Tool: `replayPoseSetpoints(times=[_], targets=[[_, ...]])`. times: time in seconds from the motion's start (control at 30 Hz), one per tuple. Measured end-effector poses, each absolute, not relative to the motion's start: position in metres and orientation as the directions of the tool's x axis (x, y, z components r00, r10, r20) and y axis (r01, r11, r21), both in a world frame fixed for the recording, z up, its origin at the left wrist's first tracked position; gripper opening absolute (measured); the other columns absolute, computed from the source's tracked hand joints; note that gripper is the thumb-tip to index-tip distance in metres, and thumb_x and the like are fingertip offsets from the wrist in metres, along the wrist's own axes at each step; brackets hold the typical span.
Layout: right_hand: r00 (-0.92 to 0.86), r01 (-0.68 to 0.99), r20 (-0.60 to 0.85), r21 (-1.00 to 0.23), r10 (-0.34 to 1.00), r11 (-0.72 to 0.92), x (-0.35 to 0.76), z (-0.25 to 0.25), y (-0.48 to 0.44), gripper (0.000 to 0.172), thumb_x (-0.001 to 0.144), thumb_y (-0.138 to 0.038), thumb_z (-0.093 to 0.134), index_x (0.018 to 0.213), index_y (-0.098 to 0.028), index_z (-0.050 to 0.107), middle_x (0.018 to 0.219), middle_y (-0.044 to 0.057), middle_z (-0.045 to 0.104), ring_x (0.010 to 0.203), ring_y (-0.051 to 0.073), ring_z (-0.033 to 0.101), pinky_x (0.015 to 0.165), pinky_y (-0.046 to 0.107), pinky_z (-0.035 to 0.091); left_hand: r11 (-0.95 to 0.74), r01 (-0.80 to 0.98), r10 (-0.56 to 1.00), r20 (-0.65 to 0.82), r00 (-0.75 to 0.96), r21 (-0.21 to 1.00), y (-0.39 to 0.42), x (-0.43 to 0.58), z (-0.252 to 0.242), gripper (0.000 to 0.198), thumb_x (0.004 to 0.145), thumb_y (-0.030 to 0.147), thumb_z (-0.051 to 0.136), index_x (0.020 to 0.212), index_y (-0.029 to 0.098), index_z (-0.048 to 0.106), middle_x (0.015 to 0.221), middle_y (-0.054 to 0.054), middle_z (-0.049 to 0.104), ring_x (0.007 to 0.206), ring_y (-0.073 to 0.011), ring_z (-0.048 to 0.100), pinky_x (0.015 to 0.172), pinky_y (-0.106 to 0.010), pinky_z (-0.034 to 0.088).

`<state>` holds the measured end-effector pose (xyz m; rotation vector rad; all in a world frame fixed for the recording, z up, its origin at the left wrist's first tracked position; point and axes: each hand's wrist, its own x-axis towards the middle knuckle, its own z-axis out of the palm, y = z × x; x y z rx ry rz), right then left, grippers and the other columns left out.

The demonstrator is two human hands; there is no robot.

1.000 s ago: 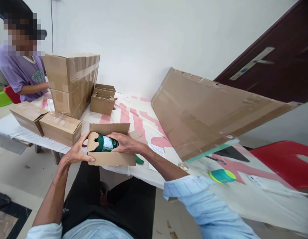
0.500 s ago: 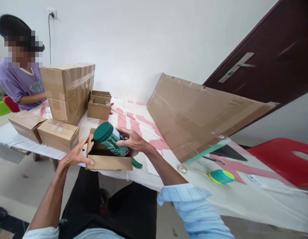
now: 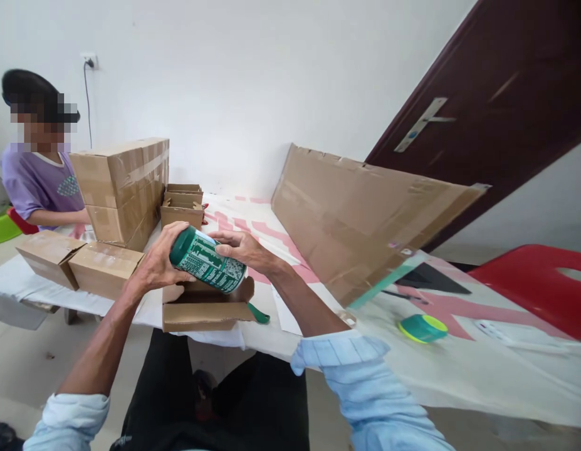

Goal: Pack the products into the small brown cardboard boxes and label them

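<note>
A green canister (image 3: 210,261) with a dark green lid and printed label is held tilted above an open cardboard box (image 3: 200,313) at the table's near edge. My left hand (image 3: 159,258) wraps round the lid end. My right hand (image 3: 246,249) lies along the canister's upper right side, thumb against the label; its grip underneath is partly hidden. Something green and curved (image 3: 259,313), of a kind I cannot make out, sticks out by the box's right corner.
Closed boxes (image 3: 104,263) and a taped box stack (image 3: 125,188) stand left, with open boxes (image 3: 182,210) behind. A co-worker (image 3: 43,181) sits far left. A large cardboard sheet (image 3: 360,219) leans at the right. Near it lie a teal-yellow tape roll (image 3: 422,329) and a red chair (image 3: 539,282).
The canister has risen out of the box and tipped closer to level. My left hand has moved from the box's side onto the lid end. The view has shifted slightly.
</note>
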<state>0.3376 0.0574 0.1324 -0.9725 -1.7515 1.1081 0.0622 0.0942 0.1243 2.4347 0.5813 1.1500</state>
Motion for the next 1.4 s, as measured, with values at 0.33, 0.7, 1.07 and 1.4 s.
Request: replayPoseSetpoints(times=[0.33, 0.7, 1.07, 1.4], targets=[[-0.241, -0.121, 0.505, -0.863, 0.829, 0.490, 0.319, 0.146, 0.047, 0.111, 0.073, -0.092, 0.074, 0.160, -0.028, 0.048, 0.160, 0.017, 0.060, 0.144, 0.037, 0.059, 0.113, 0.055, 0.056, -0.414, -0.203, 0.884, 0.445, 0.145, 0.888, 0.094, 0.077, 0.110, 0.105, 0.061, 0.074, 0.093, 0.142, 0.019, 0.055, 0.135, -0.015, 0.069, 0.124, -0.0393, 0.069, 0.107, -0.057, 0.059], [-0.044, -0.163, 0.521, -0.846, 0.853, 0.508, 0.291, 0.130, 0.064, 0.088, 0.072, -0.068, 0.092, 0.143, -0.027, 0.059, 0.142, 0.011, 0.071, 0.134, 0.034, 0.064, 0.114, 0.053, 0.057, -0.217, -0.319, 0.890, 0.321, 0.325, 0.923, 0.090, 0.075, 0.105, 0.096, 0.076, 0.057, 0.089, 0.156, 0.025, 0.046, 0.148, -0.016, 0.065, 0.123, -0.0350, 0.072, 0.096, -0.049, 0.065], [-0.233, -0.009, 0.390, -0.917, 0.891, 0.399, 0.326, 0.142, 0.052, 0.094, 0.079, -0.067, 0.085, 0.157, -0.026, 0.053, 0.151, 0.015, 0.065, 0.131, 0.034, 0.066, 0.099, 0.048, 0.063, -0.482, -0.199, 0.837, 0.516, 0.181, 0.853, 0.120, 0.040, 0.141, 0.079, 0.072, 0.050, 0.092, 0.140, 0.017, 0.069, 0.132, -0.012, 0.077, 0.127, -0.0357, 0.070, 0.111, -0.047, 0.056], [-0.199, -0.263, 0.486, -0.863, 0.851, 0.431, 0.276, 0.128, 0.046, 0.083, 0.074, -0.046, 0.091, 0.148, -0.027, 0.059, 0.143, 0.008, 0.072, 0.131, 0.031, 0.067, 0.117, 0.049, 0.051, -0.680, -0.253, 0.694, 0.716, 0.081, 0.688, 0.125, 0.087, 0.159, 0.102, 0.073, 0.061, 0.094, 0.156, 0.025, 0.046, 0.150, -0.016, 0.065, 0.138, -0.0343, 0.066, 0.115, -0.045, 0.056]])
